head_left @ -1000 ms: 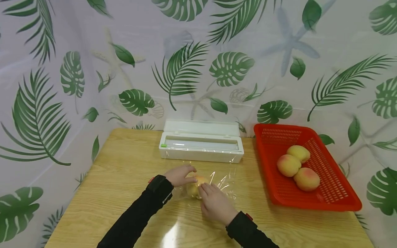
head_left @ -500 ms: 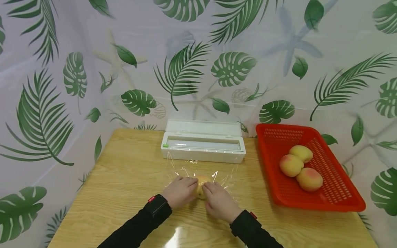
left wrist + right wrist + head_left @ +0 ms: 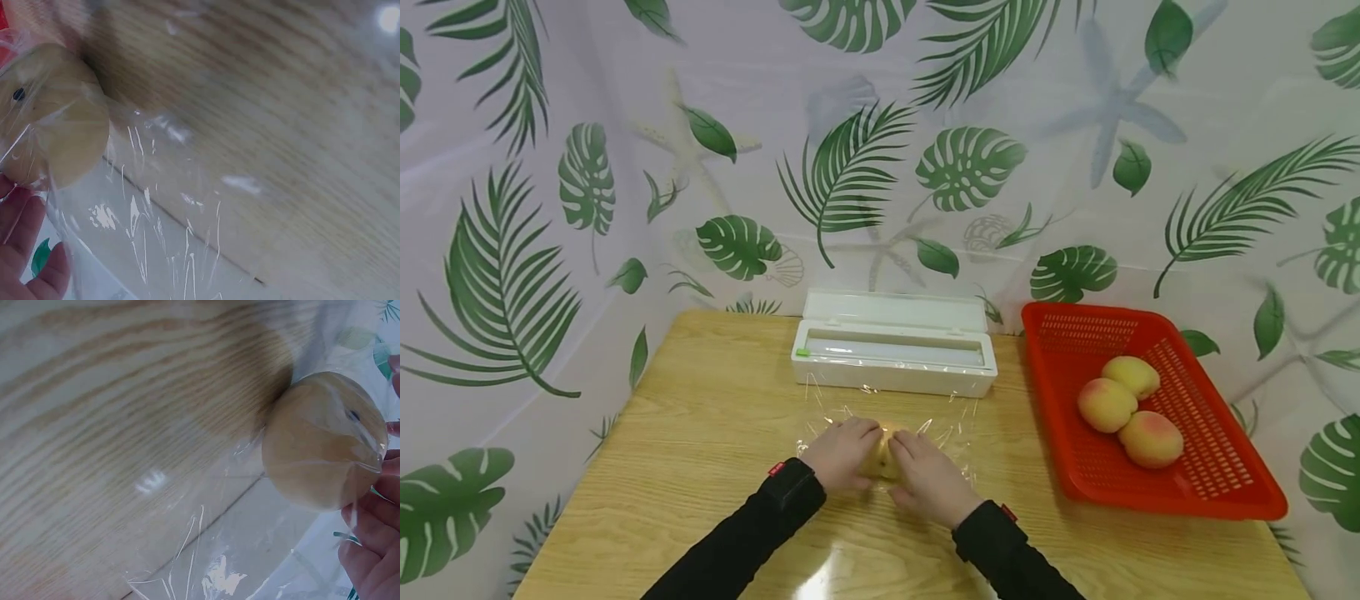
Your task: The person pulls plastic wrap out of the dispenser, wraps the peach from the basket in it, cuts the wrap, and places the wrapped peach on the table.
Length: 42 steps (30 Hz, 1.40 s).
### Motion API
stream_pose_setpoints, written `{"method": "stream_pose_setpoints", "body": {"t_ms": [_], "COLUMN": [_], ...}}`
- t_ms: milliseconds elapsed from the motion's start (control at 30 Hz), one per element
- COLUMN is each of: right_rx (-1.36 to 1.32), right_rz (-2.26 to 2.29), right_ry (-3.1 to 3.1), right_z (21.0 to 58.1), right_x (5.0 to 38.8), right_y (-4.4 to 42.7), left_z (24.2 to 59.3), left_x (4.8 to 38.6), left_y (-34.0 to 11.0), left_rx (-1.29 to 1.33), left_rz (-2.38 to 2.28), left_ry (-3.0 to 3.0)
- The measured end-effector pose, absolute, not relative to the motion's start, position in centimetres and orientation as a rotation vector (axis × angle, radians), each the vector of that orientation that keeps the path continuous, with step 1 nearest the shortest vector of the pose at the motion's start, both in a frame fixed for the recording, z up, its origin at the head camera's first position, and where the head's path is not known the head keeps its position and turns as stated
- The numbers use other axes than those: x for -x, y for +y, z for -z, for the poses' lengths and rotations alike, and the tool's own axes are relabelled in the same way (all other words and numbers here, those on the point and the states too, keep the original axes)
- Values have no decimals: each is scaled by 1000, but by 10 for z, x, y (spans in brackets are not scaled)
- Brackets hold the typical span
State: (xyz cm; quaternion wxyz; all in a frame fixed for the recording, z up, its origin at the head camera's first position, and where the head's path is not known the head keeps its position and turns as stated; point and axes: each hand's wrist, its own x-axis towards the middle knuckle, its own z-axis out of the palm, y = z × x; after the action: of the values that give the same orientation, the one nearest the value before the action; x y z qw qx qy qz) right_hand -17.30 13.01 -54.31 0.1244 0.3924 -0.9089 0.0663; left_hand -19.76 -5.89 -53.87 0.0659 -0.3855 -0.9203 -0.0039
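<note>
A yellow peach [image 3: 886,467] sits on the wooden table between my two hands, under clear cling film [image 3: 951,417]. My left hand [image 3: 844,454] holds its left side, and my right hand [image 3: 931,482] holds the right side, fingers bent over the film. From the left wrist, the peach [image 3: 69,125] shows a dark stem spot, with fingertips at its lower edge. In the right wrist view, creased film lies over the peach [image 3: 319,444] and fingers curl against it. Part of the peach is hidden by the hands.
A white cling film dispenser [image 3: 895,379] stands behind the hands, lid up, with the film spread in front of it. To the right, a red plastic basket [image 3: 1180,504] contains three peaches [image 3: 1107,405]. A leaf-patterned sheet [image 3: 880,250] hangs behind the table.
My left hand, earlier raised with thumb and fingers spread at the peach's upper left, has come down onto its left side. The right hand stays on the right side; the view shifts slightly.
</note>
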Motion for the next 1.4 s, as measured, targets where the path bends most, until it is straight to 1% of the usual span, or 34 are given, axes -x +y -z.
{"method": "stream_pose_setpoints", "body": {"t_ms": [300, 600, 1000, 1400], "right_rx": [-1119, -1048, -985, -888], "right_rz": [-187, -252, -251, -599], "right_ry": [-2713, -2700, -2693, -2871], "right_z": [544, 552, 557, 550], "right_x": [182, 195, 210, 225], "right_y": [131, 130, 128, 127], "left_z": [536, 543, 544, 547], "left_x": [208, 226, 234, 243], "left_y": [-56, -50, -44, -42], "left_rx": [1102, 1036, 973, 890], "left_rz": [39, 81, 196, 322], "left_ry": [-2875, -2934, -2998, -3051]}}
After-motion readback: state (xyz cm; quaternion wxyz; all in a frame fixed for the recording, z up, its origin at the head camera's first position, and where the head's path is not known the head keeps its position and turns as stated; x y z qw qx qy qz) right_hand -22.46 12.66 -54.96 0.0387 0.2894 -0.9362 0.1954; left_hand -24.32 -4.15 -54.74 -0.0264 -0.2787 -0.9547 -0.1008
